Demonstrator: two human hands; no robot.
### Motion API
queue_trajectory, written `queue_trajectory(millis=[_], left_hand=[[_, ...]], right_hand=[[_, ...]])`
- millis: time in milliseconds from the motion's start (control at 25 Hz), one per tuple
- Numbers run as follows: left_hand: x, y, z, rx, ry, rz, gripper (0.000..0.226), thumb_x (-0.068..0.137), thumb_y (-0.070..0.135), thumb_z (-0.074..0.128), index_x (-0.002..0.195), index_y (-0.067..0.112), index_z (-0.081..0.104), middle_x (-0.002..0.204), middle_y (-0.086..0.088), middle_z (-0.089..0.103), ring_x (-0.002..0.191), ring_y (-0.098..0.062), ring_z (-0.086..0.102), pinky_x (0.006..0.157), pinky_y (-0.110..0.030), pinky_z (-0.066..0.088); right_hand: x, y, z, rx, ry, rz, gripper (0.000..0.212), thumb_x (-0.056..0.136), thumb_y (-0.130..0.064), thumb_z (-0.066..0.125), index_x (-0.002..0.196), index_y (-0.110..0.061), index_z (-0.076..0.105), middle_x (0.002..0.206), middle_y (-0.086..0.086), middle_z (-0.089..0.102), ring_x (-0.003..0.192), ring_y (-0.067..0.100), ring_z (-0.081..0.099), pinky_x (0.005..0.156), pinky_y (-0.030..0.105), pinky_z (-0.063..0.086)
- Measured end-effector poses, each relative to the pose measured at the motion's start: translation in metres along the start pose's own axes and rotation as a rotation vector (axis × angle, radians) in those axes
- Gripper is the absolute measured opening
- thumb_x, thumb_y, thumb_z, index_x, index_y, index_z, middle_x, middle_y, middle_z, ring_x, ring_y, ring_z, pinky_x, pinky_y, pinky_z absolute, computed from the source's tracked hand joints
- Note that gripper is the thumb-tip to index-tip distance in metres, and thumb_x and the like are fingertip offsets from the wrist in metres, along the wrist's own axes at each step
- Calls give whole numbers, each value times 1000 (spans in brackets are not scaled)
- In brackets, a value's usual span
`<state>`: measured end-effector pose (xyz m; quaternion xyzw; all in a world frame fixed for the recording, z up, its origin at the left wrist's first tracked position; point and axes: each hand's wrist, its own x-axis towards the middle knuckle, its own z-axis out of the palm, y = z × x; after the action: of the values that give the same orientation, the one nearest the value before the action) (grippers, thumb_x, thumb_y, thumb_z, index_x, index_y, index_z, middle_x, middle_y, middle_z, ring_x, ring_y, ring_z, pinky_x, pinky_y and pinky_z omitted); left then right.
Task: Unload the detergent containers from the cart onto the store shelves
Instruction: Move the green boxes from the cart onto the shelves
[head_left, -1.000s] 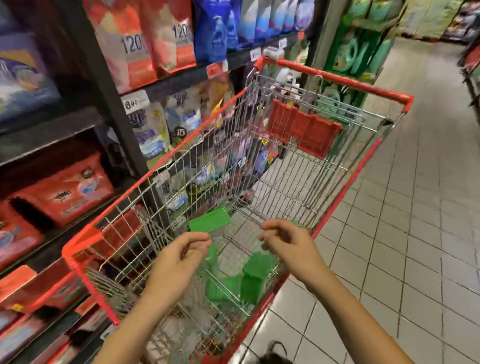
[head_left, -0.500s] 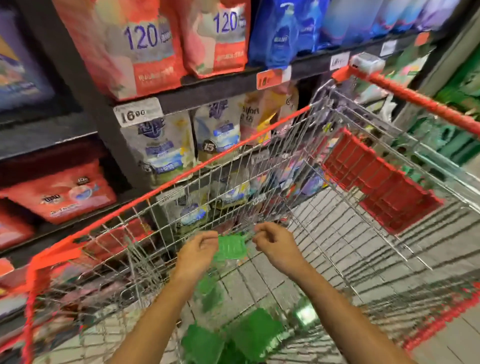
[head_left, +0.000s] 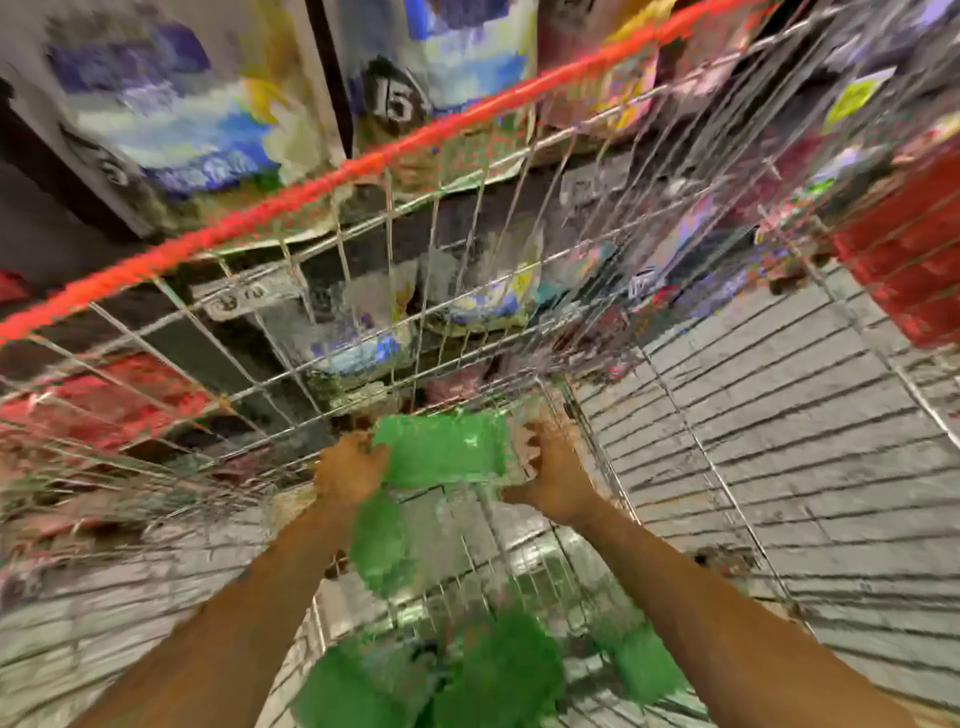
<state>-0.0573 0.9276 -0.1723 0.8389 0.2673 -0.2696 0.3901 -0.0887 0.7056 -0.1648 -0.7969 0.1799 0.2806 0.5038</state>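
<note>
Green-lidded container (head_left: 441, 449) in wire cart (head_left: 363, 166), left hand (head_left: 348, 470) grip curled on it, right hand (head_left: 551, 467) likewise.

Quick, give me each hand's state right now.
Left hand: grips the left edge of the green-lidded clear plastic container.
Right hand: grips its right edge, though blur hides the exact finger positions.

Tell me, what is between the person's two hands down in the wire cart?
A green-topped clear detergent container: the left hand and right hand grip its opposite sides. The head view shows it, blurred.
</note>
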Motion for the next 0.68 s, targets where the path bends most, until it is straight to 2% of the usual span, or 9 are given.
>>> queue_trajectory(millis=[40,120,160,240,280,360,400,520,680], left_hand=[[14,-7,6,10,11,-4,45,95,26,57,131,-1,53,133,-24,55,123,-41,50,105,-46,40],[37,-19,15,18,42,4,47,95,21,58,133,-4,48,135,-25,52,125,-41,48,105,-44,39],[48,-25,21,41,42,13,49,95,22,59,134,-4,46,136,-25,50,126,-41,47,105,-44,38],[60,-28,30,38,19,29,50,93,26,62,134,0,46,129,-22,56,120,-38,54,100,-45,44],[62,-30,36,18,6,32,51,91,27,64,133,4,47,123,-16,59,114,-33,57,96,-40,46],[65,-35,47,53,22,42,59,87,29,69,137,12,42,118,-9,61,108,-29,59,85,-29,43],[66,-36,51,88,60,49,62,85,28,70,138,15,41,120,-9,62,109,-31,59,80,-26,38],[66,-39,58,201,140,112,57,87,23,67,137,14,41,118,-13,65,108,-35,60,71,-25,30],[54,-33,57,243,139,208,49,93,15,57,139,13,40,110,-12,67,97,-34,64,73,-30,43]], right_hand=[[14,14,6,71,-36,41,62,93,4,54,146,1,22,103,-7,49,78,-13,62,68,6,50],[39,39,16,37,-31,59,84,84,-1,69,149,-10,17,132,3,47,115,12,55,96,25,48],[51,50,23,55,-32,75,86,84,-1,69,150,-13,15,140,7,44,121,20,51,97,29,47],[69,65,33,79,-47,48,76,91,2,59,150,-14,15,136,8,48,115,22,56,82,25,54],[77,71,37,69,-53,-15,78,88,7,60,149,-11,16,131,7,51,111,21,58,77,27,56],[93,81,46,98,-99,-158,91,72,18,70,143,-7,19,125,3,51,113,24,58,81,36,58],[95,83,49,110,-126,-208,91,68,23,70,139,-7,20,123,0,50,113,22,57,80,33,59],[95,89,53,239,-184,-221,89,69,26,66,137,-9,21,123,-5,49,108,12,61,72,27,59],[77,90,43,331,-168,-175,90,67,25,69,139,-11,28,120,-6,53,101,6,64,68,28,59]])
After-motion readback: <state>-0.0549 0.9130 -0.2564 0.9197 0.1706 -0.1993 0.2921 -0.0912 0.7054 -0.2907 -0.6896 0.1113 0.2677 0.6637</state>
